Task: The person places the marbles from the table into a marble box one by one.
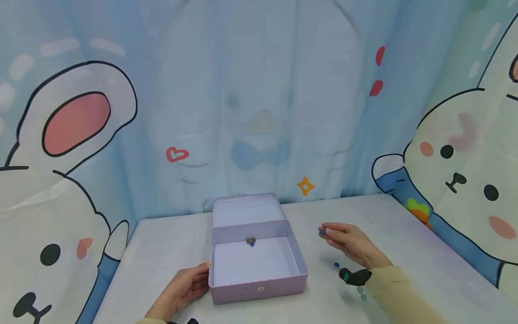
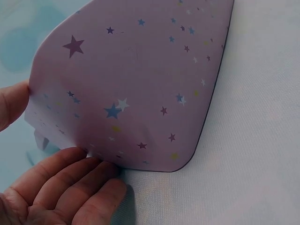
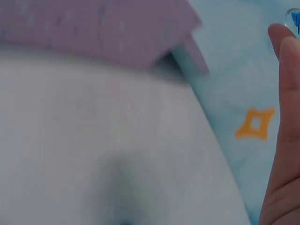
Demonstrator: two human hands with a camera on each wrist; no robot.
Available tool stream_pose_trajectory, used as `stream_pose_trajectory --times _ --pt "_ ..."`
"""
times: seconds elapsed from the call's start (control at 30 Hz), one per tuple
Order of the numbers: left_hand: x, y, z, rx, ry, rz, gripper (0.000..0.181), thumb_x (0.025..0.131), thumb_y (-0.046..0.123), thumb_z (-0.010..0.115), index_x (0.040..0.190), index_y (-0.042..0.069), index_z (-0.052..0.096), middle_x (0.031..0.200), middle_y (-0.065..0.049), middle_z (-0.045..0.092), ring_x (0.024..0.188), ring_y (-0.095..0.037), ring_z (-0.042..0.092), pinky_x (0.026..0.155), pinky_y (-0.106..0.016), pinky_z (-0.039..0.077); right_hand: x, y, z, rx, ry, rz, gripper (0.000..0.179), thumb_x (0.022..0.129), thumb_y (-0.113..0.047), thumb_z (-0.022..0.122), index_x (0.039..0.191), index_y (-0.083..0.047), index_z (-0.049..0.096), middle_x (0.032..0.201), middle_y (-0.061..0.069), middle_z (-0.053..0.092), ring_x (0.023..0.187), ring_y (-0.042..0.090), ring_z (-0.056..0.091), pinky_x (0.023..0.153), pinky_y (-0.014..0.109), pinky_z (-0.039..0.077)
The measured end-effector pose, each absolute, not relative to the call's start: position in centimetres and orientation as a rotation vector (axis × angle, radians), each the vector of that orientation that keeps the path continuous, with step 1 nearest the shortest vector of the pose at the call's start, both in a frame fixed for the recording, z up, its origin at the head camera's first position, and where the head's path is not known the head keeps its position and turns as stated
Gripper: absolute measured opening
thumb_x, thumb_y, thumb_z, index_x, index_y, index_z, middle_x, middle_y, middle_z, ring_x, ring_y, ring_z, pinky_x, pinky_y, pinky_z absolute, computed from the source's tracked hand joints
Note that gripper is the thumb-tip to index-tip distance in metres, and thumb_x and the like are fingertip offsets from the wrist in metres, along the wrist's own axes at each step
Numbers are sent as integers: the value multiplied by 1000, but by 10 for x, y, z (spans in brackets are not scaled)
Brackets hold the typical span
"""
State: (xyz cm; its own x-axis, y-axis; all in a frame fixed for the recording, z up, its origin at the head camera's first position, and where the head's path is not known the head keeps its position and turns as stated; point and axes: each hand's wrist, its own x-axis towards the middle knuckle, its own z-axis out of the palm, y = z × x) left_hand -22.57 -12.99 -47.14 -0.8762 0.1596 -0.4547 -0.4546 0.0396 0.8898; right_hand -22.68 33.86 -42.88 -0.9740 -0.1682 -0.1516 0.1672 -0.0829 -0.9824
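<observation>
A lilac metal box [image 1: 259,294] with its lid [image 1: 247,210] raised stands on the table, its outer side [image 2: 140,70] printed with small stars. My left hand [image 1: 184,285] grips its left side, thumb at the upper edge and the other fingers [image 2: 65,180] against the wall. Inside, toward the back, several small brown and blue marbles [image 1: 252,243] lie close together. To the right of the box, my right hand [image 1: 350,243] is raised over the table and pinches a clear glass marble [image 3: 294,19] with blue inside between thumb and fingertips.
Below the right hand, a blue marble [image 1: 337,265] and green marbles [image 1: 362,293] show beside a dark wrist device [image 1: 354,276]. The white table [image 1: 170,243] ends at a pale blue curtain [image 1: 259,90] with cartoon animals, which hangs behind and on both sides.
</observation>
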Motion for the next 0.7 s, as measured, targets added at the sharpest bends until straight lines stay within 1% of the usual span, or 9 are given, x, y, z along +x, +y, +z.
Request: stream_pose_trajectory --times 0.1,0.2,0.3,0.4,0.5,0.57,0.63,0.7 --pt "-225 -131 -472 -277 1889 1894 69 99 36 67 137 -19 50 133 -32 64 124 -41 65 112 -55 48 -241 307 -420 -121 1968 -2114 45 101 -15 65 142 4 56 115 -8 75 106 6 72 94 22 59" --pt "-225 -132 -471 -255 1892 1901 68 99 36 67 137 -19 51 133 -31 63 126 -41 64 112 -55 48 -252 279 -412 -218 2019 -2020 48 101 -15 65 141 10 53 116 -4 75 104 6 72 92 22 60" --pt "-226 -133 -471 -269 1898 1906 68 98 36 68 136 -18 52 132 -31 65 124 -40 65 111 -54 49 -263 249 -403 -296 2151 -1844 46 100 -16 67 135 11 59 116 3 75 99 8 72 89 24 61" --pt "-226 -135 -470 -290 1904 1909 68 97 36 69 135 -18 53 130 -30 66 122 -39 66 110 -54 50 -274 214 -393 -384 2340 -1575 35 97 -14 70 124 9 68 111 10 77 92 10 73 85 28 64" --pt "-226 -135 -470 -279 1902 1908 68 98 35 68 136 -18 51 131 -31 65 123 -39 66 111 -54 49 -280 179 -386 -429 2505 -1260 19 92 -6 74 107 6 76 97 12 79 80 11 71 76 29 64" --pt "-226 -135 -470 -269 1898 1909 68 98 36 68 136 -18 51 132 -31 64 124 -40 65 111 -54 49 -281 159 -385 -437 2605 -1027 10 88 -1 77 97 3 79 85 8 78 71 11 69 68 27 62" --pt "-226 -133 -471 -250 1895 1906 69 98 35 67 137 -19 50 134 -32 63 126 -41 64 112 -55 48 -281 143 -386 -436 2683 -813 5 85 1 79 90 0 80 77 5 76 66 11 66 63 26 59" --pt "-226 -131 -472 -248 1894 1903 68 98 35 67 137 -19 51 133 -31 64 125 -40 64 112 -55 48 -280 132 -389 -442 2749 -624 6 83 2 81 83 -3 79 74 1 73 64 11 63 60 25 56"
